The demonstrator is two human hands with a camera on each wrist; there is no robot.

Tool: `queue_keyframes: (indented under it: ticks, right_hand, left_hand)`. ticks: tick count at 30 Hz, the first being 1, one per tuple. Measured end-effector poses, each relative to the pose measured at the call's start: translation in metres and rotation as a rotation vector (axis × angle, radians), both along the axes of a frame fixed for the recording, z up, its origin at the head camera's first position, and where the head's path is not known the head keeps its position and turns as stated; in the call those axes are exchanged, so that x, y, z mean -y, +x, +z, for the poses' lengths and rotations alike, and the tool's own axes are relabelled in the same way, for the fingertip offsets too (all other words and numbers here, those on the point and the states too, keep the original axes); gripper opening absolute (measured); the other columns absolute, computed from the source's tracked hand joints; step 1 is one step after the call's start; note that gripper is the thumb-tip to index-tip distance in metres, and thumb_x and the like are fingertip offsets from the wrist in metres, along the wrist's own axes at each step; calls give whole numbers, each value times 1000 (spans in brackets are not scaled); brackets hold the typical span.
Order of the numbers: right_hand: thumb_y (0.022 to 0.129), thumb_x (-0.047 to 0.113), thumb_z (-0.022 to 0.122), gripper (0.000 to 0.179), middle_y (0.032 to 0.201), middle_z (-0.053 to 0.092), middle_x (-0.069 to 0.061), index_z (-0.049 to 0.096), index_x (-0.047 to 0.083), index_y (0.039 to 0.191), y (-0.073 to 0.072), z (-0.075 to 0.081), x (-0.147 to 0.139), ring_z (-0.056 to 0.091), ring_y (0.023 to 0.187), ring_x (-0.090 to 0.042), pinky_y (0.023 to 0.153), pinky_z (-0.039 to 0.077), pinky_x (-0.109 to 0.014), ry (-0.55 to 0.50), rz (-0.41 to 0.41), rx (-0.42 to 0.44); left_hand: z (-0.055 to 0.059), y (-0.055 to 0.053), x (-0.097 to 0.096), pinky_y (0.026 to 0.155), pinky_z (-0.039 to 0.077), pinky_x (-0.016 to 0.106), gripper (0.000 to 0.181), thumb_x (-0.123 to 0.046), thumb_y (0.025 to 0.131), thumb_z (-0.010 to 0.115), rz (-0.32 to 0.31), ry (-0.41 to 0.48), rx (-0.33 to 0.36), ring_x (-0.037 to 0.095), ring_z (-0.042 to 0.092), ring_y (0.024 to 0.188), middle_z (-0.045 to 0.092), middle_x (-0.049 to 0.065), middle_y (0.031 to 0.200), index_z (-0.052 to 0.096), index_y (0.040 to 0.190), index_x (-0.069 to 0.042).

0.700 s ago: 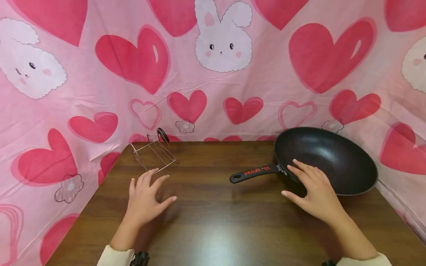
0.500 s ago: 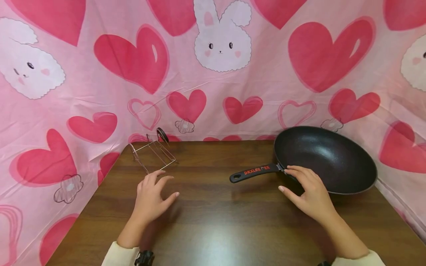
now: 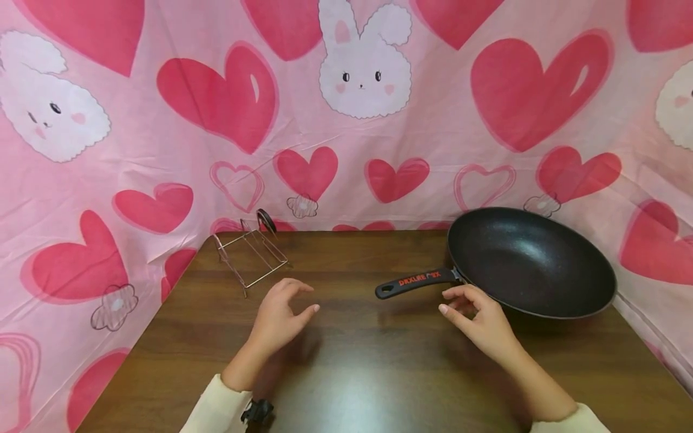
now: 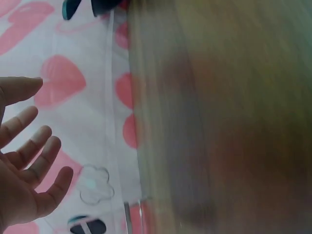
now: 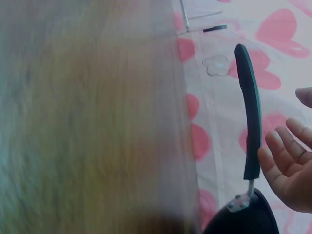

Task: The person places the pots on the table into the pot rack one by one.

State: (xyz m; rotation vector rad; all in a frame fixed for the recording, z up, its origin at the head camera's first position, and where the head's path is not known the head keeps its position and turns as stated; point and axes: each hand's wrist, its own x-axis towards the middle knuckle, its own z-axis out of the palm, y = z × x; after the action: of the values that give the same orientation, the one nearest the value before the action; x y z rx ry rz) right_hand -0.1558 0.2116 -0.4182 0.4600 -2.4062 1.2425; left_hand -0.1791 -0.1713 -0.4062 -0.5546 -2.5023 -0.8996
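— Drawn inward since the earlier frame: left hand [image 3: 283, 316] over to the right, right hand [image 3: 482, 322] to the left and a bit nearer, off the front of the pan [image 3: 533, 264]. No real shift in pan or rack [image 3: 266, 275].

— Holding anything, though?

— Nope, both released. Fingers loosely bent, thumbs held apart, nothing between. Right hand just on the near side of the handle [image 3: 417, 281], apparently not touching, though hard to be sure about contact from the wrist view. Left hand near and right of the rack, clearly apart from it, above the table [image 3: 346, 337].

— And the pan, where exactly?

— Far right of the table, open side up, handle pointing left. Rack over at far left, well apart from it.

— OK, so which step?

— Best guess: lining up, ahead of any grip. Pretty sure about the bare hands, less so about the intent.

— Next move calls for what, then?

— With the pan in mind: right fingers up over the handle, then a proper wrap, probably nice and firm given all that weight out at the right. Left hand free to steady, or to go far-left for the rack instead.
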Motion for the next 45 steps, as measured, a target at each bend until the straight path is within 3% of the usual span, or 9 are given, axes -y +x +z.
queue_keyframes:
  ticks: [6, 10, 17, 23, 29, 33, 35, 40, 45]
  right_hand:
    - [91, 12, 71, 16, 96, 67, -11, 61, -1, 91, -1, -1, 10, 65, 82, -15, 72, 54, -23, -266, 65, 294]
    - [92, 8, 68, 21, 99, 63, -15, 53, -5, 86, -2, -2, 19, 66, 84, -23, 76, 57, -28, -448, 105, 427]
    - [95, 9, 63, 12, 93, 64, -9, 54, 1, 93, -7, -6, 31, 68, 87, -27, 81, 57, -34, -730, 121, 611]
    - [98, 8, 58, 8, 94, 64, -7, 56, 6, 91, -14, -13, 40, 69, 91, -24, 85, 56, -37, -1020, 87, 644]
    - [100, 7, 55, 14, 98, 65, -4, 64, 10, 89, -25, -21, 50, 67, 96, -24, 92, 52, -39, -1376, 148, 599]
    - [101, 7, 53, 11, 98, 68, -5, 62, 9, 96, -34, -23, 53, 66, 97, -21, 93, 52, -40, -1466, 232, 542]
    - [101, 6, 52, 9, 96, 69, -6, 60, 7, 97, -39, -23, 53, 66, 96, -20, 91, 53, -40, -1512, 241, 531]
    - [100, 6, 53, 2, 91, 68, -7, 55, 5, 99, -46, -20, 50, 67, 92, -19, 85, 56, -37, -1615, 178, 570]
    - [99, 6, 54, 3, 88, 65, -4, 53, 7, 102, -46, -19, 49, 65, 82, -16, 79, 55, -31, -1600, 94, 627]
  left_hand:
    - [2, -4, -18, 81, 51, 45, 39, -19, 73, 87, -73, 74, 126, 25, 60, 98, 63, 3, 105, 69, 107, -12]
    - [5, -8, -31, 80, 53, 48, 43, -20, 73, 87, -128, 133, 212, 24, 61, 96, 61, 2, 106, 67, 111, -13]
    - [8, -18, -54, 82, 52, 49, 48, -25, 76, 86, -235, 187, 319, 22, 58, 103, 59, 8, 117, 65, 118, -14]
    - [8, -29, -76, 80, 54, 44, 46, -22, 79, 83, -295, 250, 406, 31, 60, 106, 57, 13, 121, 65, 120, -13]
    - [4, -40, -99, 74, 57, 36, 38, -10, 82, 79, -322, 476, 552, 28, 64, 95, 64, 10, 113, 67, 118, -5]
    - [2, -48, -114, 73, 59, 44, 38, 0, 84, 75, -350, 658, 710, 21, 64, 90, 65, 13, 112, 65, 120, 0]
    - [2, -51, -120, 73, 58, 47, 37, 2, 85, 73, -353, 697, 759, 20, 65, 89, 65, 14, 112, 64, 120, 1]
    - [-3, -58, -132, 69, 59, 42, 34, 6, 86, 70, -380, 715, 848, 19, 64, 84, 65, 13, 107, 64, 119, 5]
    - [-4, -60, -135, 63, 59, 37, 33, 8, 83, 72, -413, 673, 896, 19, 63, 77, 64, 10, 101, 66, 115, 4]
